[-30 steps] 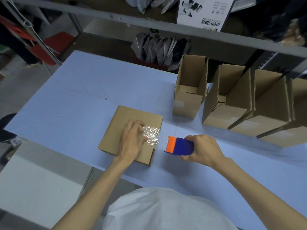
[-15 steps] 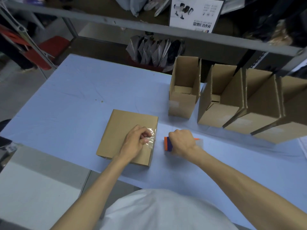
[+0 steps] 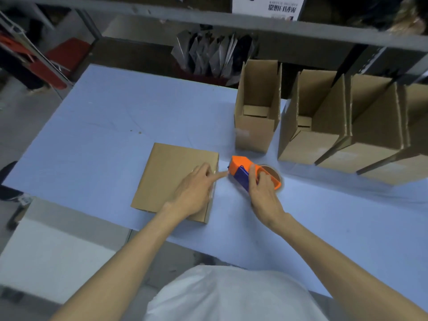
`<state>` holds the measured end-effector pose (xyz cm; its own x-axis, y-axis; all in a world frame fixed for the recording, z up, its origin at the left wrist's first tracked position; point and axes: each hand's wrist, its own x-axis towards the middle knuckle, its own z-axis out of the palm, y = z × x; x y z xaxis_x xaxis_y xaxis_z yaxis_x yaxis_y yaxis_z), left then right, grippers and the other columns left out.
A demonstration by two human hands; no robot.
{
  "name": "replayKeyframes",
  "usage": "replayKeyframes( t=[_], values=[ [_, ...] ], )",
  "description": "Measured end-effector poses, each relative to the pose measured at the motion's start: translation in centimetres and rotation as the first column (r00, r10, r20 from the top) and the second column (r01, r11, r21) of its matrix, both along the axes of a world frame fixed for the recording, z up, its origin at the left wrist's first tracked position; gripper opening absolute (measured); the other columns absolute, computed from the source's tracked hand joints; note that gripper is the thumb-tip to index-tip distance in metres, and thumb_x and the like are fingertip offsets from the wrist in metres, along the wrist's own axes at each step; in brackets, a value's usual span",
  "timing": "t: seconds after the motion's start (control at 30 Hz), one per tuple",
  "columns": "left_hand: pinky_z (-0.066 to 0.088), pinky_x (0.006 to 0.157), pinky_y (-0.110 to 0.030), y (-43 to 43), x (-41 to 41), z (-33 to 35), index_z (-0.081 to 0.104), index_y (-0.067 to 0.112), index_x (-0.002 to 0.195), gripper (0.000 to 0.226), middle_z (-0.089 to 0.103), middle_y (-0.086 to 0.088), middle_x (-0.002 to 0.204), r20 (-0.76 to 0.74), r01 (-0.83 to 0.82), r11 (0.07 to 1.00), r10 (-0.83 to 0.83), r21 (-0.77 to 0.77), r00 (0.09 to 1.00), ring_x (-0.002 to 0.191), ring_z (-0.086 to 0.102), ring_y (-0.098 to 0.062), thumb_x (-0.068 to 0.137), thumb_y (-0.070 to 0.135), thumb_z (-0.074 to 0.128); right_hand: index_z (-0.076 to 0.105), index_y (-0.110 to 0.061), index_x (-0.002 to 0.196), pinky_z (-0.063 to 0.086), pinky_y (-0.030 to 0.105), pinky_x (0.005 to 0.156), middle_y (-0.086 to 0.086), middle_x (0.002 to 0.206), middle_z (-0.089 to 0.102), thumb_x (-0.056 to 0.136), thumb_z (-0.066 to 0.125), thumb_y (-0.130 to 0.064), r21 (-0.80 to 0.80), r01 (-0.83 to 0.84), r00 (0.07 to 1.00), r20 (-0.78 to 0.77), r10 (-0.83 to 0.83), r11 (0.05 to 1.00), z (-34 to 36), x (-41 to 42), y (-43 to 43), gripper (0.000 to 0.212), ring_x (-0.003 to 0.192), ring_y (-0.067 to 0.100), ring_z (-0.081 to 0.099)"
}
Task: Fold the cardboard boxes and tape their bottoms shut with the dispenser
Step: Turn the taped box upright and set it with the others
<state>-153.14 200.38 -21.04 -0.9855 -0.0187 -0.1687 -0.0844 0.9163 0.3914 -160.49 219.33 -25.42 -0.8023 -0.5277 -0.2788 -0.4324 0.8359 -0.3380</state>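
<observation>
A folded cardboard box [image 3: 171,172] lies bottom-up on the blue table [image 3: 111,126]. My left hand [image 3: 194,193] rests flat on its right part, the index finger stretched toward the dispenser. The orange and blue tape dispenser [image 3: 243,170] sits just right of the box's top right corner. My right hand [image 3: 261,191] grips it from the near side, thumb over its top. The tape roll [image 3: 273,174] shows behind my fingers. Any tape on the box is hard to make out.
Several upright open boxes [image 3: 254,126] stand in a row at the back right [image 3: 335,144]. A grey shelf rail [image 3: 231,22] crosses above. Silver bags [image 3: 213,54] sit behind the table's far edge. Red chairs [image 3: 60,61] stand far left.
The crumpled tape under my left hand is gone from sight and that hand has flattened. My right hand swung the dispenser up to the box's right corner and the roll came into view.
</observation>
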Motion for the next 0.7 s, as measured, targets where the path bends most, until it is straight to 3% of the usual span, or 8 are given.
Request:
replayKeyframes(
  t=[0.1, 0.23, 0.27, 0.4, 0.53, 0.6, 0.63, 0.7],
  values=[
    [0.043, 0.090, -0.035, -0.7, -1.6, 0.2, 0.052, 0.025, 0.137, 0.057, 0.052, -0.006, 0.118, -0.149, -0.162, 0.978, 0.181, 0.129, 0.972, 0.109, 0.050, -0.024, 0.083, 0.006, 0.057, -0.007, 0.003, 0.148, 0.030, 0.041, 0.101, 0.027, 0.136, 0.032, 0.090, 0.038, 0.009, 0.028, -0.063, 0.997, -0.041, 0.064, 0.998, -1.9, 0.2, -0.2, 0.074, 0.120, 0.036, 0.036],
    [0.014, 0.115, -0.036, -2.3, -4.4, -1.5, 0.038, 0.027, 0.146, 0.059, 0.033, -0.006, 0.152, -0.010, -0.161, 0.987, 0.161, -0.020, 0.987, 0.143, 0.024, -0.026, 0.091, 0.038, 0.057, 0.026, -0.021, 0.149, 0.024, 0.038, 0.111, 0.009, 0.148, 0.035, 0.098, 0.028, -0.059, -0.135, 0.042, 0.987, 0.159, -0.020, 0.990, -2.8, 0.5, -0.8, 0.064, 0.135, 0.027, 0.032],
    [0.008, 0.117, -0.039, -2.5, -4.8, -2.1, 0.035, 0.029, 0.147, 0.059, 0.032, -0.004, 0.154, 0.027, -0.147, 0.987, 0.149, -0.065, 0.989, 0.145, 0.020, -0.025, 0.093, 0.043, 0.053, 0.028, -0.020, 0.148, 0.025, 0.038, 0.111, 0.009, 0.147, 0.036, 0.097, 0.028, -0.060, -0.136, 0.036, 0.991, 0.130, -0.018, 0.990, -3.1, 0.5, -0.9, 0.064, 0.134, 0.027, 0.033],
    [0.009, 0.114, -0.043, -2.2, -5.1, -3.4, 0.045, 0.026, 0.135, 0.046, 0.049, -0.003, 0.131, -0.029, -0.134, 0.967, 0.131, -0.217, 0.991, 0.128, 0.038, -0.024, 0.092, 0.042, 0.047, 0.020, 0.002, 0.148, 0.038, 0.045, 0.098, 0.029, 0.131, 0.039, 0.087, 0.048, 0.007, 0.021, 0.008, 0.998, -0.064, -0.007, 1.000, -3.1, 0.9, -1.1, 0.067, 0.115, 0.041, 0.042],
    [0.016, 0.111, -0.042, -2.0, -5.0, -2.9, 0.051, 0.019, 0.127, 0.037, 0.053, -0.005, 0.122, -0.105, -0.181, 0.959, 0.161, -0.216, 0.981, 0.117, 0.043, -0.027, 0.093, 0.033, 0.045, 0.050, 0.004, 0.131, 0.048, 0.048, 0.084, 0.029, 0.119, 0.051, 0.080, 0.066, -0.003, -0.226, 0.010, 0.975, -0.213, -0.060, 0.974, -1.6, 3.8, -1.3, 0.054, 0.103, 0.043, 0.050],
    [0.017, 0.111, -0.043, -2.3, -4.7, -1.9, 0.053, 0.016, 0.126, 0.035, 0.053, -0.007, 0.122, -0.173, -0.265, 0.949, 0.236, -0.172, 0.956, 0.115, 0.043, -0.030, 0.094, 0.029, 0.047, 0.052, -0.004, 0.125, 0.047, 0.042, 0.085, 0.018, 0.119, 0.050, 0.093, 0.057, -0.028, -0.253, 0.130, 0.989, 0.104, -0.107, 0.959, -0.2, 5.8, -1.9, 0.040, 0.109, 0.035, 0.047],
    [0.017, 0.112, -0.043, -2.4, -4.5, -1.2, 0.054, 0.015, 0.126, 0.035, 0.054, -0.009, 0.122, -0.217, -0.320, 0.937, 0.286, -0.142, 0.933, 0.115, 0.044, -0.031, 0.094, 0.026, 0.048, 0.051, -0.007, 0.121, 0.045, 0.040, 0.088, 0.015, 0.118, 0.050, 0.096, 0.050, -0.040, -0.204, 0.289, 0.912, 0.356, -0.204, 0.935, 0.6, 6.4, -2.4, 0.041, 0.109, 0.032, 0.048],
    [0.018, 0.113, -0.046, -2.8, -3.8, 0.5, 0.056, 0.012, 0.126, 0.035, 0.055, -0.010, 0.121, -0.322, -0.446, 0.894, 0.409, -0.047, 0.854, 0.116, 0.045, -0.033, 0.092, 0.022, 0.053, 0.051, -0.009, 0.108, 0.048, 0.041, 0.090, 0.014, 0.107, 0.057, 0.095, 0.044, -0.053, -0.068, 0.633, 0.511, 0.785, -0.350, 0.771, 2.9, 6.6, -4.1, 0.046, 0.097, 0.031, 0.059]
  ],
)
